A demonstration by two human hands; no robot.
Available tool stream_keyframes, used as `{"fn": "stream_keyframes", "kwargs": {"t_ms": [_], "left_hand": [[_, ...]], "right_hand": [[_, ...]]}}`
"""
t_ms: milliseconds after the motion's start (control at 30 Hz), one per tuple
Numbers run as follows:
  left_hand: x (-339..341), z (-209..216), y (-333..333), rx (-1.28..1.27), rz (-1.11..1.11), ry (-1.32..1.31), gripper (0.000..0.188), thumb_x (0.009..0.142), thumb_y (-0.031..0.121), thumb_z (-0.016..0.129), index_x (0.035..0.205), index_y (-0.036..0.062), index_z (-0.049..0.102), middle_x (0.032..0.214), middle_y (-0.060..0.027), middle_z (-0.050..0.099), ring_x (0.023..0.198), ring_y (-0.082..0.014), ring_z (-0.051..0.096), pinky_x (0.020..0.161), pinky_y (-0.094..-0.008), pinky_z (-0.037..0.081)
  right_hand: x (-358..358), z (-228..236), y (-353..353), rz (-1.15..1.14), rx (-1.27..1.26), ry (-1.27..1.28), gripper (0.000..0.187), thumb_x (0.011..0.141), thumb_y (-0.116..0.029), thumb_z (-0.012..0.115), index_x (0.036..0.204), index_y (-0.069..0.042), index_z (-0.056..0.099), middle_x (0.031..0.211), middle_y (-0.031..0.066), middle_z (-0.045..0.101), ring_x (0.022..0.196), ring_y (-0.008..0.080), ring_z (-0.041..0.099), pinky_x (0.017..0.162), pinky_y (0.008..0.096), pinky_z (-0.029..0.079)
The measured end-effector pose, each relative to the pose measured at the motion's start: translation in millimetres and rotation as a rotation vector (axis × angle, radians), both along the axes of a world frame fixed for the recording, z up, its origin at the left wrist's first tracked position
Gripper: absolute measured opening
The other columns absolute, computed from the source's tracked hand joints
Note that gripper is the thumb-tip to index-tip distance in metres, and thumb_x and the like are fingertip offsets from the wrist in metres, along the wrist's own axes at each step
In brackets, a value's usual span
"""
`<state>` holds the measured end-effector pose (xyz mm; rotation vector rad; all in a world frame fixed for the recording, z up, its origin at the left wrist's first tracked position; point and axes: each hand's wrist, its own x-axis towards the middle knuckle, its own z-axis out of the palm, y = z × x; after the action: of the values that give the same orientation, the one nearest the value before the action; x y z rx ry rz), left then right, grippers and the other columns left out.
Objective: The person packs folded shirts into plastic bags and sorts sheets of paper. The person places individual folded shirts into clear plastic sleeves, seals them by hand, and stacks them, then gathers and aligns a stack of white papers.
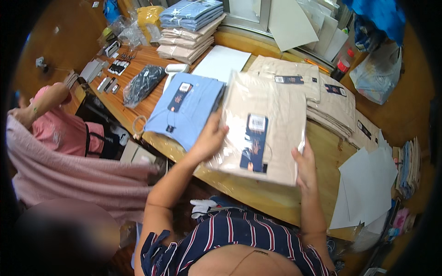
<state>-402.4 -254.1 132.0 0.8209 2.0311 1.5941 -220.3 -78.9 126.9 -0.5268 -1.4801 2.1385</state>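
Note:
Between my two hands is a folded beige shirt in a clear plastic bag (283, 124), a dark blue hang tag lying on its front. My left hand (212, 138) grips the bag's left edge, and my right hand (305, 166) pinches its lower right edge. The package is held tilted above the wooden table (281, 202). Left of it, close to my left hand, a folded blue shirt (195, 99) with a dark tag lies on the table. Behind and to the right are several folded beige shirts (329, 103) with tags, partly covered by the held package.
Blue and beige shirts stand in a tall stack (191, 30) at the back. White sheets (363, 188) lie at the right edge, near a cola bottle (341, 68) farther back. A dark bagged garment (143, 85) lies on the left. A person (64, 115) holds pink cloth (78, 170) there.

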Motion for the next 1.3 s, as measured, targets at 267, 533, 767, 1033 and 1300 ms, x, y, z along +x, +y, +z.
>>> {"fn": "stream_keyframes", "kwargs": {"t_ms": [267, 533, 767, 1033, 1300], "left_hand": [[-250.7, 70.4, 74.9, 0.11, -0.06, 0.351, 0.043, 0.08, 0.005, 0.044, 0.12, -0.0041, 0.031, 0.115, -0.0176, 0.042, 0.106, -0.022, 0.04, 0.091, -0.0264, 0.028], [-380.9, -83.9, 108.5, -0.308, -0.026, 0.3, 0.042, 0.072, -0.001, 0.041, 0.114, -0.003, 0.041, 0.11, -0.0181, 0.048, 0.102, -0.0251, 0.044, 0.088, -0.0298, 0.032], [-413.3, -80.4, 122.1, -0.531, -0.059, 0.232, 0.043, 0.075, 0.008, 0.042, 0.116, -0.0058, 0.037, 0.111, -0.0258, 0.044, 0.104, -0.0321, 0.044, 0.089, -0.0327, 0.032], [-331.5, -11.3, 131.3, -0.419, -0.078, 0.938, 0.04, 0.076, 0.015, 0.049, 0.112, 0.0004, 0.043, 0.098, -0.0235, 0.052, 0.089, -0.0353, 0.051, 0.079, -0.0376, 0.04], [-217.6, -13.4, 177.8, -0.5, -0.687, 0.695, 0.03, 0.077, 0.016, 0.05, 0.104, 0.003, 0.051, 0.088, -0.0164, 0.059, 0.077, -0.0273, 0.058, 0.069, -0.0337, 0.044]], "right_hand": [[-260.1, 2.2, 55.4, -0.229, 0.244, 0.381, 0.055, 0.075, 0.006, 0.044, 0.125, 0.0, 0.023, 0.119, 0.0101, 0.038, 0.106, 0.0157, 0.039, 0.089, 0.0243, 0.03], [-375.3, -119.5, 74.9, -0.303, 0.323, -0.333, 0.055, 0.074, 0.004, 0.049, 0.124, 0.003, 0.024, 0.122, 0.0175, 0.037, 0.11, 0.0236, 0.037, 0.092, 0.0287, 0.03], [-366.0, -84.8, 87.7, -0.09, 0.598, -0.49, 0.053, 0.073, -0.003, 0.05, 0.122, -0.001, 0.031, 0.116, 0.022, 0.04, 0.107, 0.0316, 0.039, 0.089, 0.0316, 0.033], [-193.2, -43.1, 160.2, 0.09, 1.794, -1.099, 0.063, 0.066, -0.002, 0.054, 0.12, -0.029, 0.037, 0.127, 0.0083, 0.031, 0.114, 0.0306, 0.033, 0.087, 0.0516, 0.031], [-179.2, 79.9, 225.0, -0.432, 1.541, -0.685, 0.024, 0.074, -0.016, 0.052, 0.096, -0.012, 0.058, 0.082, 0.017, 0.057, 0.074, 0.0305, 0.056, 0.065, 0.0349, 0.043]]}}
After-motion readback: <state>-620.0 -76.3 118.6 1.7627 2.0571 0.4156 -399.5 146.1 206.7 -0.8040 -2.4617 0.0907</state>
